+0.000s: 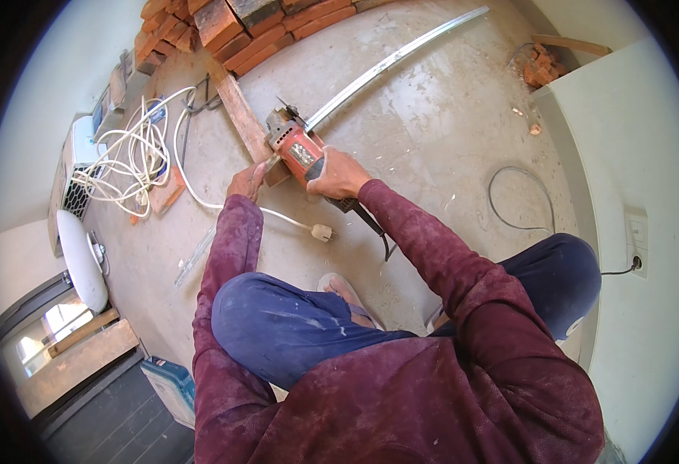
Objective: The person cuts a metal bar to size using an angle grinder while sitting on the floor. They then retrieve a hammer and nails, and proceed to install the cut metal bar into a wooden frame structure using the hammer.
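angle grinder (302, 155) in right hand (341, 174), fingers clamped round its body. left hand (247, 182), just left of it, pinched on near end of metal strip (392, 63), which runs out ahead-right of right hand. wooden plank (239, 108) ahead of left hand.

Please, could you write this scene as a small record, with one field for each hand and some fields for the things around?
Right hand: around the body of a red power tool
Left hand: at the near end of a wooden board; exact grip unclear
Metal strip: long, running from near the tool's head toward the upper right
White cable: loosely coiled at left, one length reaching toward the picture's middle
Bricks: stacked at the top
Wall socket: at right, dark cord plugged in
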Tool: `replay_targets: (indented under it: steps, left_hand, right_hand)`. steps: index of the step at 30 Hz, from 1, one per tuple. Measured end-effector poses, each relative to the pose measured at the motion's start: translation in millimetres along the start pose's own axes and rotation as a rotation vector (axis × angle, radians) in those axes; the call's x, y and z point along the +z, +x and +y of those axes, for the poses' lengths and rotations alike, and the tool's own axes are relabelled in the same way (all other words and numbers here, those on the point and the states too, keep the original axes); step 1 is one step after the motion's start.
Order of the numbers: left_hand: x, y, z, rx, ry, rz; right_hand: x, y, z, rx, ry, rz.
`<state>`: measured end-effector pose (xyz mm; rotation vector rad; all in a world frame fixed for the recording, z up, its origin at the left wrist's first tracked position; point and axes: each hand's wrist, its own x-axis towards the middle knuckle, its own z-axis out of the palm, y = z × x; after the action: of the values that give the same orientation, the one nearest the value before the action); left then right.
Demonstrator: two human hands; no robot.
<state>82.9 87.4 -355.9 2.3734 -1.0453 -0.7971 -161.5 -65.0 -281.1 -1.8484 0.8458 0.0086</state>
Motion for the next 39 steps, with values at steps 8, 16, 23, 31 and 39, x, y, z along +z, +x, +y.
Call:
replay_targets:
  steps: [8,16,23,31,39]
  left_hand:
    - [0,0,-5,-0.031,0.015,0.012]
    - [0,2,-7,0.015,0.064,0.024]
    - [-3,-2,2,-0.069,0.016,-0.018]
    - [-2,-1,0,-0.085,-0.011,-0.003]
    - [-7,-3,2,-0.094,0.026,-0.009]
  right_hand:
    - [-2,-1,-5,0.001,0.0,-0.016]
    - [-7,-5,-10,0.015,0.007,-0.002]
    - [-1,-1,-1,-0.01,0.029,-0.008]
    - [0,4,2,0.0,0.034,-0.07]
    - [6,7,8,-0.007,0.023,-0.039]
